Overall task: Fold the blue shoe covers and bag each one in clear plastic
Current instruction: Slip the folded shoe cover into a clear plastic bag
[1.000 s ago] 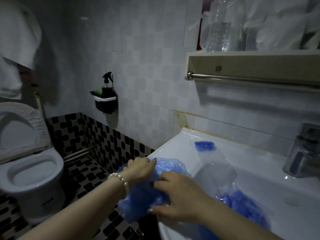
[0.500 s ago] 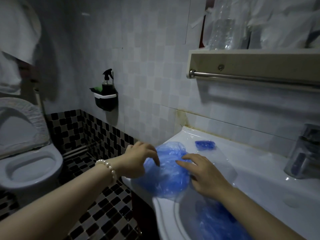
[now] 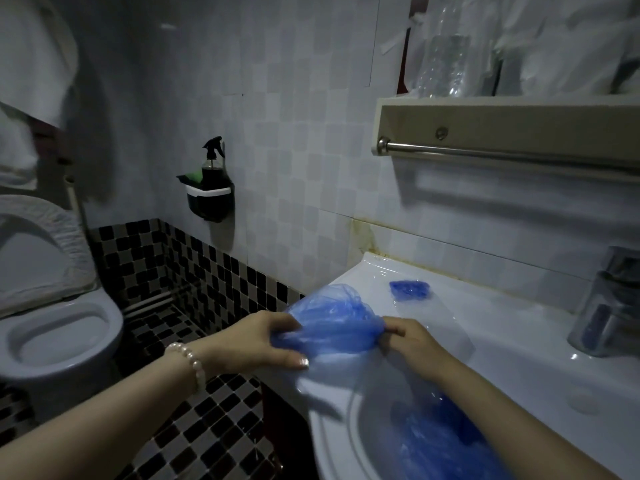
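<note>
A crumpled blue shoe cover (image 3: 329, 318) lies over the left corner of the white sink (image 3: 519, 348). My left hand (image 3: 263, 341) grips its left end, thumb underneath. My right hand (image 3: 408, 341) pinches its right end. A clear plastic bag (image 3: 436, 327) lies flat on the sink rim under and behind my right hand. A small folded blue shoe cover (image 3: 409, 289) rests at the far end of that bag. More blue shoe covers (image 3: 443, 441) sit heaped in the sink bowl.
A chrome tap (image 3: 609, 306) stands at the right of the sink. Above hangs a shelf with a towel rail (image 3: 502, 155) and clear plastic packets. A wall holder with a spray bottle (image 3: 211, 188) and a toilet (image 3: 55, 334) are to the left.
Both hands went from pressing the shoe cover flat to gripping its two ends. The cover is now bunched narrower between them, lifted slightly off the rim.
</note>
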A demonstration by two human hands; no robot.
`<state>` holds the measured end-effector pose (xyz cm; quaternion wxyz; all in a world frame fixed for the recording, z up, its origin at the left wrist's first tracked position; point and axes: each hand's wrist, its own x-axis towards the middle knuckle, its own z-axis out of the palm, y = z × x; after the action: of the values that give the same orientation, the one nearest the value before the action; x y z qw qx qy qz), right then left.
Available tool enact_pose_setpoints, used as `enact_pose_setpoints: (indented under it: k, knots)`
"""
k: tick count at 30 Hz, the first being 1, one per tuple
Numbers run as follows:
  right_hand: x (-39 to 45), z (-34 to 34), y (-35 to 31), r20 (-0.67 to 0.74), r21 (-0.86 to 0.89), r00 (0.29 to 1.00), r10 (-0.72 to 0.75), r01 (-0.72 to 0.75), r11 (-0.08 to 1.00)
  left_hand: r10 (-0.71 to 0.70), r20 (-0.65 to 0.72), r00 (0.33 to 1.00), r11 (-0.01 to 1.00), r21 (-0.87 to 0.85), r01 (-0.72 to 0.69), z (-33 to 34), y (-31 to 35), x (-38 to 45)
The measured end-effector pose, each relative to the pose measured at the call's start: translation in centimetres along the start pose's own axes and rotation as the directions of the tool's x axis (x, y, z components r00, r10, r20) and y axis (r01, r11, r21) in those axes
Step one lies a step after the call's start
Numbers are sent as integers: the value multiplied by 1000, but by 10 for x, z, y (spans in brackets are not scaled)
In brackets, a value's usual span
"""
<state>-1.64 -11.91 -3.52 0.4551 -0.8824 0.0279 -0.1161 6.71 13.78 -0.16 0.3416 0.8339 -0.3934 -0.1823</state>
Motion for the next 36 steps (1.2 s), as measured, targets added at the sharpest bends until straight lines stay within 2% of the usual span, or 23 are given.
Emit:
enact_pose_setpoints:
  k: [3,5,7,9,12,15,17,19,21,23,27,31,34,36]
  knots:
    - [5,-1,-9,-26,160,994,109,-104,982,-55,-114,992,997,-69,47,5,-5,8]
    - [8,-4,-15,40,209,992,121,-127,970,-92,-224,970,983,-173,53,6,-6,16]
    - [10,-5,-15,89,233,983,159,-176,956,-160,-241,957,948,-306,81,5,-7,25]
    - [16,-2,-11,38,153,975,217,-220,963,-224,-257,940,921,-371,118,4,-5,35]
    - [33,6,-9,-131,-40,953,273,-280,959,-331,-307,892,887,-424,184,7,-2,50]
    - [46,14,-18,-194,-285,932,307,-353,891,-403,-390,828,877,-423,228,12,-3,68]
    - [52,22,-23,-237,-388,921,308,-380,839,-394,-481,783,913,-301,275,19,-1,76]
    - [53,31,-28,-293,-526,898,327,-437,729,-345,-558,754,930,-97,354,29,2,76]
    - [53,37,-29,-362,-565,868,340,-494,661,-297,-613,732,903,69,424,36,3,73]
    - [51,36,-25,-411,-568,856,314,-510,646,-266,-635,725,873,160,461,36,1,72]
    - [46,32,-14,-416,-651,863,286,-502,569,-142,-598,789,801,398,447,33,-11,67]
    - [45,29,-13,-429,-652,856,289,-514,557,-90,-526,846,712,560,424,35,-9,60]
    - [44,31,-16,-417,-686,864,283,-503,526,-66,-513,856,601,664,444,37,1,61]
    - [44,33,-18,-407,-709,873,268,-487,509,-2,-527,850,522,724,450,32,4,65]
